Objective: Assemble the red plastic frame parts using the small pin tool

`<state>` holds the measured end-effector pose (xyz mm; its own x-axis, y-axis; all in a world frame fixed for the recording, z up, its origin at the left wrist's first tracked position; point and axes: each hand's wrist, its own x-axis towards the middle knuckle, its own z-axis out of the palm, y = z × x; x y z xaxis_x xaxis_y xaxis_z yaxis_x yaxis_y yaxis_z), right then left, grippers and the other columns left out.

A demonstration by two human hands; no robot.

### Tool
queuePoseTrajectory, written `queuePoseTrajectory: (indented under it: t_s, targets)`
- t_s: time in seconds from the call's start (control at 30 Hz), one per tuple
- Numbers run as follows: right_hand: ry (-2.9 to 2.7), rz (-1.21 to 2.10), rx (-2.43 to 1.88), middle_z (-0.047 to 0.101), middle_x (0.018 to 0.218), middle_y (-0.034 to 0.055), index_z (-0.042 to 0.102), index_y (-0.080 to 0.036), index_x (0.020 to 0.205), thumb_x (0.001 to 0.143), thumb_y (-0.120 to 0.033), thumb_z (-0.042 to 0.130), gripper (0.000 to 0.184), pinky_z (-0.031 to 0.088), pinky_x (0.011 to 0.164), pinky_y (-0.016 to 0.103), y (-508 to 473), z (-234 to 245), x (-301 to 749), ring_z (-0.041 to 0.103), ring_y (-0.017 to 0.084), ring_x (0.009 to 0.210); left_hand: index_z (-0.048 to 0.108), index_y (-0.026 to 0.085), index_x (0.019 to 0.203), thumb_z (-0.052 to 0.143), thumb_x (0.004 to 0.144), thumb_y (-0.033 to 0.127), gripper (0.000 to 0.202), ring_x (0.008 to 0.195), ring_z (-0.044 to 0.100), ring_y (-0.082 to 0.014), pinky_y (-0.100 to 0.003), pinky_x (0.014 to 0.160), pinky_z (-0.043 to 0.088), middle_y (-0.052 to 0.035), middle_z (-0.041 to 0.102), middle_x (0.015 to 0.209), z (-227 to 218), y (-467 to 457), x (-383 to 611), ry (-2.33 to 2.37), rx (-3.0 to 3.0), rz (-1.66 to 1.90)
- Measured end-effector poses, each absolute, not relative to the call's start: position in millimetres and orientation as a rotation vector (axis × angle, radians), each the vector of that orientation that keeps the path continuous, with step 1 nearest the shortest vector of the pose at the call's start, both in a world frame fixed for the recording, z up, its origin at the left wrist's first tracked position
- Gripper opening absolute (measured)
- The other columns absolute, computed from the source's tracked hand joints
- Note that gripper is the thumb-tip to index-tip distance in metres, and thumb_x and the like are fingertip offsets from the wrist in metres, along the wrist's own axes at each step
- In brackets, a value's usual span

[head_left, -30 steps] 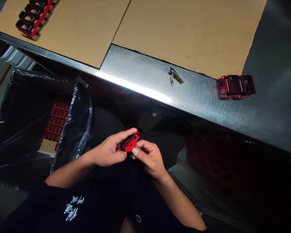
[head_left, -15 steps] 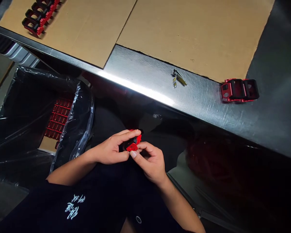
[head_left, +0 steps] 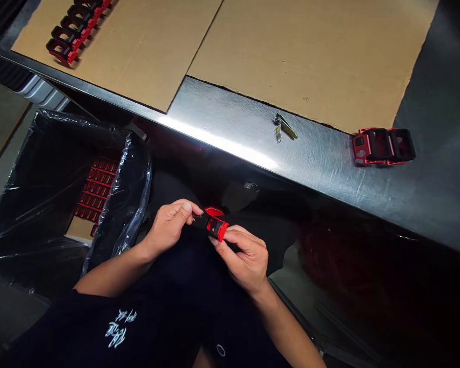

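My right hand (head_left: 247, 255) pinches a small red-and-black plastic part (head_left: 221, 231) between thumb and fingertips, low in front of my body. The part has an opening in its frame, and its red end points toward the right hand. At its dark left end, my left hand (head_left: 170, 225) is closed, thumb pressed against the index finger. The exact contact under the left fingertips is hard to see against the dark background. Two similar red-and-black parts (head_left: 383, 146) stand joined or side by side on the metal table (head_left: 222, 133). A nail clipper (head_left: 286, 127) lies on the metal.
Cardboard sheets (head_left: 291, 46) cover much of the table. A row of red-and-black parts (head_left: 78, 33) stands on the left sheet. Below at left, a bin lined with clear plastic (head_left: 38, 168) holds rows of similar parts (head_left: 98, 186) and a cardboard piece (head_left: 80, 228).
My left hand has drawn back left from over the part, its thumb and index finger now pinched. The part has turned, showing its opening. The view has shifted slightly.
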<state>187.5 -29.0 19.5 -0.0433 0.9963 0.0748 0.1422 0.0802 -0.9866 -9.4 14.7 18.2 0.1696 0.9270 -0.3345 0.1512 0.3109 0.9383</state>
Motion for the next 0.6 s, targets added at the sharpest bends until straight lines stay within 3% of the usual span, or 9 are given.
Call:
queuePoseTrajectory:
  t_s: [0.1,0.23,0.4,0.6]
  targets:
    - [-1.446,1.03,-1.208,0.078,0.078,0.0025,0.08,-0.025,0.092,0.086,-0.008,0.075,0.019,0.057,0.064,0.031,-27.5,16.5,188.2,0.071,0.018,0.069,0.071,0.016,0.109,0.065,0.093,0.058,0.045,0.095,0.067,-0.02,-0.032,0.084,0.054,-0.0117,0.071,0.116,25.8,10.0,-8.3,1.167,1.088,0.703]
    - [-1.525,0.922,-1.148,0.078,0.077,0.0027,0.079,-0.024,0.091,0.085,-0.005,0.074,0.021,0.06,0.063,0.03,-26.2,14.0,188.3,0.072,0.018,0.07,0.051,0.019,0.144,0.082,0.077,0.056,0.082,0.113,0.067,-0.0262,-0.036,0.094,0.054,-0.0151,0.065,0.134,36.4,4.9,-5.6,0.994,1.031,0.632]
    - [-1.567,0.875,-1.078,0.079,0.078,0.0044,0.079,-0.023,0.094,0.086,-0.003,0.072,0.022,0.061,0.062,0.03,-25.6,13.8,188.8,0.073,0.019,0.07,0.058,0.019,0.138,0.081,0.079,0.049,0.069,0.11,0.068,-0.026,-0.037,0.097,0.053,-0.0105,0.071,0.122,42.1,9.4,-0.8,0.98,1.055,0.551]
    - [-1.689,0.788,-0.984,0.079,0.079,0.0053,0.078,-0.021,0.099,0.087,-0.003,0.07,0.023,0.064,0.066,0.034,-26.9,12.5,190.5,0.075,0.021,0.074,0.068,0.017,0.114,0.075,0.08,0.052,0.049,0.09,0.067,-0.0213,-0.032,0.081,0.052,-0.0075,0.072,0.102,47.0,16.4,1.1,1.002,0.974,0.518]
